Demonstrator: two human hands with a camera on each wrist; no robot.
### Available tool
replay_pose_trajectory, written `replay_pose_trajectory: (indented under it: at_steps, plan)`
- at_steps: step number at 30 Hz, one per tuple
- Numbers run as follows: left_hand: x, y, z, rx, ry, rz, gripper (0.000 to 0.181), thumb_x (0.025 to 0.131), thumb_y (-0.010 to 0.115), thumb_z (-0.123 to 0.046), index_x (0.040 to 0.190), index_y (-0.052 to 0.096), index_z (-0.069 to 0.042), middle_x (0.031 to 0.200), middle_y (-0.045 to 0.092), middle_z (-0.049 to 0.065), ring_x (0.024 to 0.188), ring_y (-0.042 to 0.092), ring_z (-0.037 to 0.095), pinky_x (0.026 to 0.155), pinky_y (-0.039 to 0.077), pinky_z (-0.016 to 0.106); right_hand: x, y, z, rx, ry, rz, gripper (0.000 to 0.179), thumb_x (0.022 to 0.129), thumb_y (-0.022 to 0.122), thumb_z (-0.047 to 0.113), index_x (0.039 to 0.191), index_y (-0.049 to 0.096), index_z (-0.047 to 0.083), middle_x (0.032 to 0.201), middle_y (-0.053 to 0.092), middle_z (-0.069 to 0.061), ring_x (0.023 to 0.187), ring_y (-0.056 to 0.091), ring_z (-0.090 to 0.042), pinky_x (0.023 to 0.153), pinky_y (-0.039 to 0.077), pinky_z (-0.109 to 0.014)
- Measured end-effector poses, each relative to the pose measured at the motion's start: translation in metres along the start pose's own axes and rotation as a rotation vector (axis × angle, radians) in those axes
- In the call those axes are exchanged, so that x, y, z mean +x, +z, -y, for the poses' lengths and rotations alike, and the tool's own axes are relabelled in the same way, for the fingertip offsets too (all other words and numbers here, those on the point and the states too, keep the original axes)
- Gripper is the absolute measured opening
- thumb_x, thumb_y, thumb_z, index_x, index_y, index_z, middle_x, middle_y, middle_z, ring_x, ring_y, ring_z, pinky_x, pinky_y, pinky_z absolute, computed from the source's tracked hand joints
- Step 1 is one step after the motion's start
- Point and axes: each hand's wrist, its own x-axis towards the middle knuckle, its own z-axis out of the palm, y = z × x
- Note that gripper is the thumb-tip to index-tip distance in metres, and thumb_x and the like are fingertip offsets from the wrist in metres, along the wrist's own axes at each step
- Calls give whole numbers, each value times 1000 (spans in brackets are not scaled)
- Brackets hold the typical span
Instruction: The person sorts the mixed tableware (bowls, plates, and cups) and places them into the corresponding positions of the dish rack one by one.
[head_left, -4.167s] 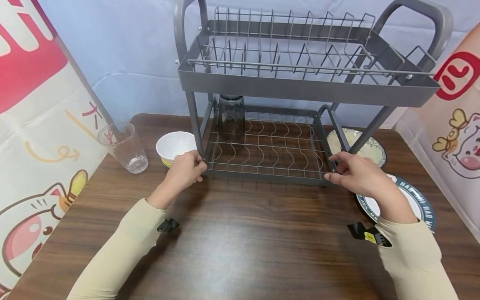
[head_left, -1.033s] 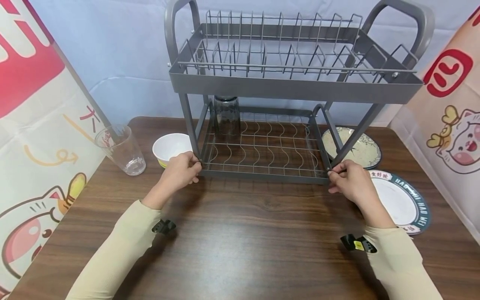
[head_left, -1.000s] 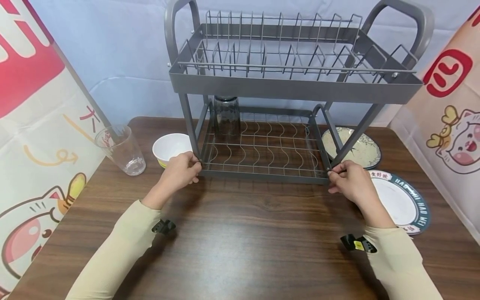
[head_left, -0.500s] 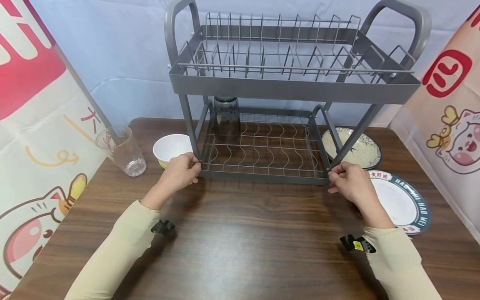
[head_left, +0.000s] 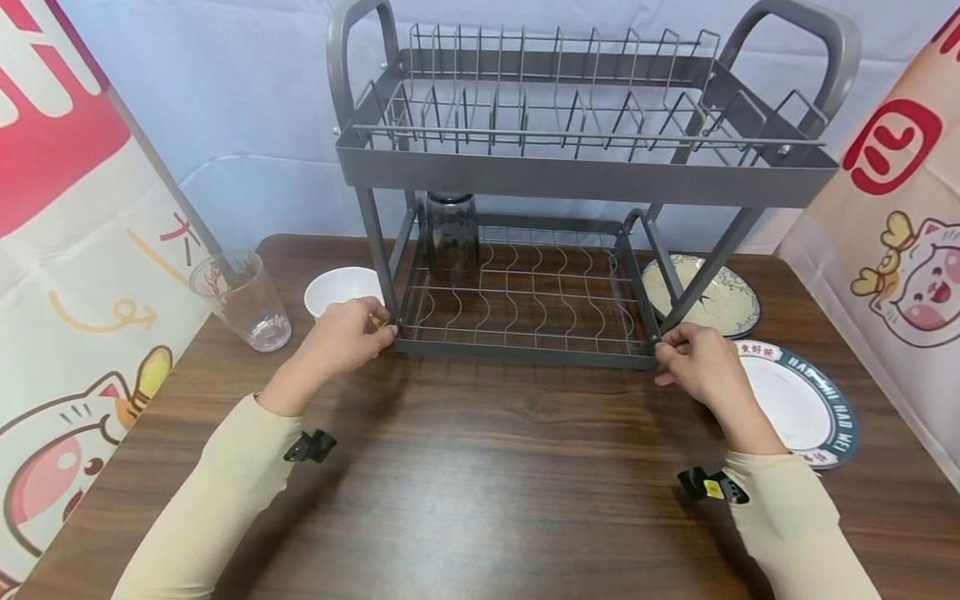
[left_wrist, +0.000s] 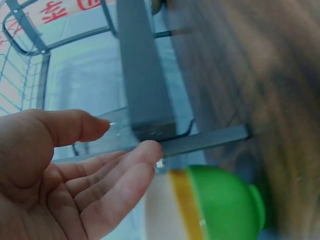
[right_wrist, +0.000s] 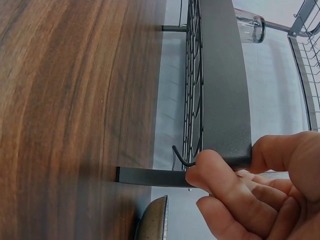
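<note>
A grey two-tier dish rack (head_left: pixel 585 182) stands on the table in the head view. On its lower tier, at the left, a dark glass (head_left: pixel 452 237) sits upside down. My right hand (head_left: pixel 703 364) pinches the front right corner of the lower tier between thumb and fingers, as the right wrist view also shows. At the opposite front corner is my left hand (head_left: pixel 339 337), its thumb and fingers spread apart in the left wrist view. Those fingertips are beside the rack's corner; whether they touch it I cannot tell. Behind that hand sits a white-inside bowl (head_left: pixel 337 287), green and yellow outside (left_wrist: pixel 222 205).
A clear plastic cup (head_left: pixel 251 304) stands on the wooden table (head_left: pixel 480 467) at the left. Right of the rack lie a patterned beige plate (head_left: pixel 723 300) and, nearer, a white plate with a green lettered rim (head_left: pixel 843 417). Printed cloths hang around the table.
Over the last few seconds the right hand closed on the rack's right corner and the rack shifted slightly. Since half a second ago, my left hand has loosened and drawn back leftward.
</note>
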Motion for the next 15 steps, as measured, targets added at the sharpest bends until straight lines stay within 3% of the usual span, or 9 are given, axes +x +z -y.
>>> replay_pose_trajectory:
  at_steps: [8,15]
  plan:
    - [-6,-27,-4,107,51,130,36,85,64,-25,110,60,2,85,67,11,85,63,28,75,47,45,0,1,-1,14,-9,-16,20,89,49,9,96,57,-8,74,68,-16,57,66,-21,75,43,-52]
    - [-14,-40,-8,225,73,202,55,76,73,-33,122,59,-6,86,63,6,86,54,26,75,43,43,0,1,-3,28,-2,-17,19,90,50,9,96,57,-8,74,68,-16,57,66,-21,78,42,-54]
